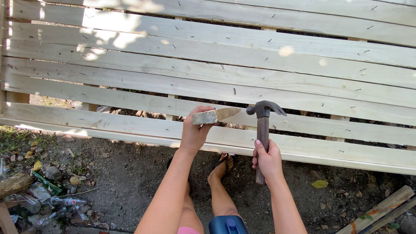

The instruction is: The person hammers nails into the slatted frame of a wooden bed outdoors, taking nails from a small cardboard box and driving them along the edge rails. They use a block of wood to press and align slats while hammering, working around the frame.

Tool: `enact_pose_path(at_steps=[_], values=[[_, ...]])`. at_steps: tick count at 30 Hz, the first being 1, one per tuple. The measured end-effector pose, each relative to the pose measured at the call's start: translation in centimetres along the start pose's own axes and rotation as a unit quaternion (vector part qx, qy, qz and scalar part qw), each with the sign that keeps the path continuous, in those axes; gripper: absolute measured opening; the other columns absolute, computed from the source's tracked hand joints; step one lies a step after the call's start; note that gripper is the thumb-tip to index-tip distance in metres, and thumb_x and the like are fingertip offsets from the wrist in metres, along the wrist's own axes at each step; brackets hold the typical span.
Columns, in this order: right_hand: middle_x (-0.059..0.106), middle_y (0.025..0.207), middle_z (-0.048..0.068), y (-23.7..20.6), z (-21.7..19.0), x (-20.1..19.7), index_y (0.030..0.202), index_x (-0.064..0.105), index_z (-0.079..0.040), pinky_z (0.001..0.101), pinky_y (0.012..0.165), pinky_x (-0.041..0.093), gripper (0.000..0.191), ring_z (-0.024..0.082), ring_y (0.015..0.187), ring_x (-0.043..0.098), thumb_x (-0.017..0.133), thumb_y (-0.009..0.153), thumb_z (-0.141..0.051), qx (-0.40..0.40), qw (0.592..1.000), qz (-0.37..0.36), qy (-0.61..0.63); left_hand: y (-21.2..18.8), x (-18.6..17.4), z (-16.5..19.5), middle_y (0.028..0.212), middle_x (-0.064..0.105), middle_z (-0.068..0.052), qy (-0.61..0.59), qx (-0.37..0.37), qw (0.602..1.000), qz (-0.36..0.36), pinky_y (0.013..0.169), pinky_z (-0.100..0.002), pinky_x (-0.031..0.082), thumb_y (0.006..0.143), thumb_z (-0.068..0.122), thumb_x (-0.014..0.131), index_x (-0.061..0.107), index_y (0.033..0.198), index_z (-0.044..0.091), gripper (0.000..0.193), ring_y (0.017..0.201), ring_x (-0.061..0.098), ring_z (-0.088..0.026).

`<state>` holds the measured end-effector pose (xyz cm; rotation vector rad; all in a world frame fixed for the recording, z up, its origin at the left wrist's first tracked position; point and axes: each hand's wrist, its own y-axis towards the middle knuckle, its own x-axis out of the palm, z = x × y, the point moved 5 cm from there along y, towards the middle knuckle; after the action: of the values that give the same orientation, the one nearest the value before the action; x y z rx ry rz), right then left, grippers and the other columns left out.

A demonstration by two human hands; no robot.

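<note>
The hammer [262, 130] stood upright in the right hand [268, 159], which was clenched round the lower half of its wooden handle, with the dark claw head raised level with the slatted wooden panel [225, 78] that lay on the ground in front of the person. The left hand [195, 130] was closed on a short wedge of wood [215, 115], pointed end toward the hammer head and just beside it, both held over the lower slats. In my judgement the risks were plain: the wedge was small and the thumb and fingers sat close to where a blow would land, so a glancing strike could catch the left hand; a wedge held free in the air could also twist or fly out. The one foot in view [222, 168], in an open sandal on the bare dirt [130, 177] right below the panel's edge, would be exposed to a dropped hammer. Many bent nails stuck up from the slats, too many and too small to count surely, and could snag skin. Counted: one hammer, one wedge, two hands, one sandalled foot visible, one panel with about nine long slats, one blue container top [228, 225] near the knees, at least two plastic bottles among the litter [47, 197] at left, one yellow leaf [320, 184] and some boards [381, 210] at lower right.
</note>
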<state>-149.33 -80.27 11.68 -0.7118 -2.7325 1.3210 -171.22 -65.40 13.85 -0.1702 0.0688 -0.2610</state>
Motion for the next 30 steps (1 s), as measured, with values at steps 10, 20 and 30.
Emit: enact_pose_path(at_steps=[10,20,30], values=[[0.055,0.067,0.003,-1.7,-2.9,-0.7,0.093,0.053,-0.003,0.0284,0.041,0.044,0.026,0.011,0.048,0.052,0.059,0.101,-0.027,-0.085,0.996,-0.019,-0.021,4.1,2.8,3.0,0.103,0.071,-0.004,0.124,0.076,0.988,-0.054,0.073,-0.031,0.058,0.084,0.004,0.080,0.065,0.110,0.006,0.029,0.091,0.072,-0.019],[0.058,0.074,0.001,-7.3,-9.5,-3.0,0.107,0.055,-0.001,0.0227,0.049,0.045,0.030,0.007,0.056,0.053,0.053,0.106,-0.031,-0.274,0.961,-0.037,-0.012,4.7,5.9,-3.3,0.108,0.071,-0.008,0.296,0.034,0.953,-0.062,0.074,-0.042,0.056,0.079,0.000,0.077,0.059,0.108,0.010,0.036,0.096,0.069,-0.034],[0.062,0.059,0.003,-7.4,-6.8,-1.0,0.108,0.060,-0.001,0.0280,0.048,0.049,0.032,0.011,0.049,0.060,0.056,0.100,-0.032,-0.211,0.958,0.036,-0.192,5.9,6.0,-7.3,0.106,0.071,-0.011,0.341,0.024,0.938,-0.066,0.075,-0.045,0.054,0.082,0.011,0.081,0.058,0.107,0.008,0.034,0.096,0.067,-0.036]])
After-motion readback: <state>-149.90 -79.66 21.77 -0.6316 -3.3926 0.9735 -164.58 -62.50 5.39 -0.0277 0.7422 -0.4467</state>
